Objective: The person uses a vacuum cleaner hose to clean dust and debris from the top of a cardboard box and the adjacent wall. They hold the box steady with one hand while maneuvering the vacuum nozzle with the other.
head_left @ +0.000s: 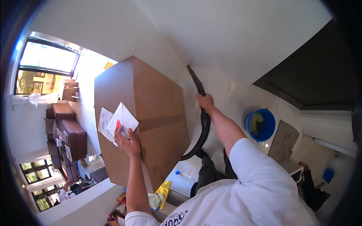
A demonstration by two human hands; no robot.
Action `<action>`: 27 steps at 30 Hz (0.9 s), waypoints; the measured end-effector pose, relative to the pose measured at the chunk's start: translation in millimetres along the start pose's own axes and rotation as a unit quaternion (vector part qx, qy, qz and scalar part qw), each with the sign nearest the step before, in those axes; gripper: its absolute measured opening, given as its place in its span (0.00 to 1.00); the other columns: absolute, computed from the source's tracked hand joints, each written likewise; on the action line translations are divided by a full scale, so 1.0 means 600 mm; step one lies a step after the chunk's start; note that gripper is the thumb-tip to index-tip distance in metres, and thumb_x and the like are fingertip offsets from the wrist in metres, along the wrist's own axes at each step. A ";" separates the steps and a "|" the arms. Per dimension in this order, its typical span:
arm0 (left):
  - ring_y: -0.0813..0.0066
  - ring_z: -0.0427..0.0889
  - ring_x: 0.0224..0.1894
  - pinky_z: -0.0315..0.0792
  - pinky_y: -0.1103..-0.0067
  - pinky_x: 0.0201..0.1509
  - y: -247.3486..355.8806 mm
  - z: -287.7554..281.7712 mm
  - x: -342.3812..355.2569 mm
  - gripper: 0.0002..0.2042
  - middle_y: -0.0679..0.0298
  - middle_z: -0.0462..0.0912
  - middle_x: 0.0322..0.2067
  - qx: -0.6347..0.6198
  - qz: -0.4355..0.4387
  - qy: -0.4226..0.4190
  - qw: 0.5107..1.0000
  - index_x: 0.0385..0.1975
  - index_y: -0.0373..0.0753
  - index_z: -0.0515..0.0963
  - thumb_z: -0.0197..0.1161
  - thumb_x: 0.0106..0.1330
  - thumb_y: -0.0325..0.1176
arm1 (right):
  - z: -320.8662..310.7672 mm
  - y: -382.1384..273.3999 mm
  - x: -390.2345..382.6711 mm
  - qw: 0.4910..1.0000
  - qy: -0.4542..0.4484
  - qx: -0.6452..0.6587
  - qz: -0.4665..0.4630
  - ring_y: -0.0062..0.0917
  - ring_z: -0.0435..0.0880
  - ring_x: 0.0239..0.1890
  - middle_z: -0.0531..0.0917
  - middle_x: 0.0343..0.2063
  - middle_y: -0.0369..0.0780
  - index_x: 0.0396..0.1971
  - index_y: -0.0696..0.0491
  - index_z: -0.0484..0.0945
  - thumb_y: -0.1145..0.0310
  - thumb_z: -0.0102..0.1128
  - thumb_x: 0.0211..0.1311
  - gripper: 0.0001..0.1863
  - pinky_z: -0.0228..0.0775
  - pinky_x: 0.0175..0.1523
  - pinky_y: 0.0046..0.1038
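My right hand (205,101) is wrapped round the black vacuum cleaner wand (196,80). Its narrow tip touches down by the foot of the white wall, and the ribbed black hose (201,141) curves down behind a tall brown cabinet (160,98). Over the cabinet's top, my left hand (129,144) has its fingers curled round a small clear bottle with a red top (118,123), partly hidden by the hand. Beneath and beside that hand lie a white envelope (126,115) and a printed sheet (105,118).
A blue bucket (247,122) with a green cloth (257,123) stands on the tiles at right, beside a striped mat (283,139). A yellow plastic object (163,191) is near my left arm. Brown sofas (71,137) and another person (68,192) are at far left.
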State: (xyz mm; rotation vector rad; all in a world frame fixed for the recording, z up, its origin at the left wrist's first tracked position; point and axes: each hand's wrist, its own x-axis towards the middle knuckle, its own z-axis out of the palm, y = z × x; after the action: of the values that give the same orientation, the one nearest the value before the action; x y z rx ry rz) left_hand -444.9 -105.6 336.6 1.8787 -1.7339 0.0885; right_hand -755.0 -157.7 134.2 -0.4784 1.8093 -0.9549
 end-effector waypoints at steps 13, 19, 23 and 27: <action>0.53 0.63 0.54 0.53 0.62 0.58 -0.022 0.008 -0.006 0.22 0.53 0.69 0.49 -0.029 0.029 0.043 0.998 0.44 0.37 0.69 0.54 0.60 0.49 | -0.234 0.096 -0.117 0.986 0.065 0.128 0.087 0.24 0.70 0.09 0.71 0.12 0.38 0.20 0.55 0.70 0.63 0.58 0.45 0.12 0.63 0.13 0.28; 0.54 0.65 0.53 0.55 0.63 0.57 -0.028 0.001 -0.012 0.19 0.53 0.71 0.47 -0.095 0.033 0.141 0.985 0.38 0.37 0.73 0.56 0.59 0.48 | -0.293 0.135 -0.194 0.977 0.129 0.138 0.103 0.25 0.70 0.09 0.69 0.09 0.37 0.17 0.55 0.68 0.63 0.57 0.46 0.12 0.63 0.14 0.29; 0.55 0.65 0.53 0.54 0.62 0.57 -0.034 -0.003 -0.018 0.16 0.55 0.72 0.46 -0.130 0.016 0.186 0.974 0.37 0.40 0.75 0.57 0.58 0.47 | -0.310 0.161 -0.223 0.973 0.148 0.136 0.113 0.27 0.71 0.09 0.69 0.10 0.39 0.17 0.55 0.68 0.62 0.57 0.47 0.12 0.63 0.14 0.30; 0.57 0.62 0.56 0.52 0.61 0.59 -0.042 -0.027 -0.053 0.16 0.58 0.70 0.49 -0.131 0.006 0.200 0.971 0.38 0.42 0.75 0.58 0.57 0.45 | -0.319 0.185 -0.242 0.961 0.195 0.134 0.140 0.27 0.72 0.09 0.71 0.11 0.39 0.16 0.57 0.69 0.64 0.57 0.48 0.13 0.65 0.14 0.30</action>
State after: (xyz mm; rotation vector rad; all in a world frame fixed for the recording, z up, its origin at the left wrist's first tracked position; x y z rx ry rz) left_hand -421.0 -70.1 327.9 1.5358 -1.4050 0.2163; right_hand -853.8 85.3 169.3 0.1472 1.9871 -1.1256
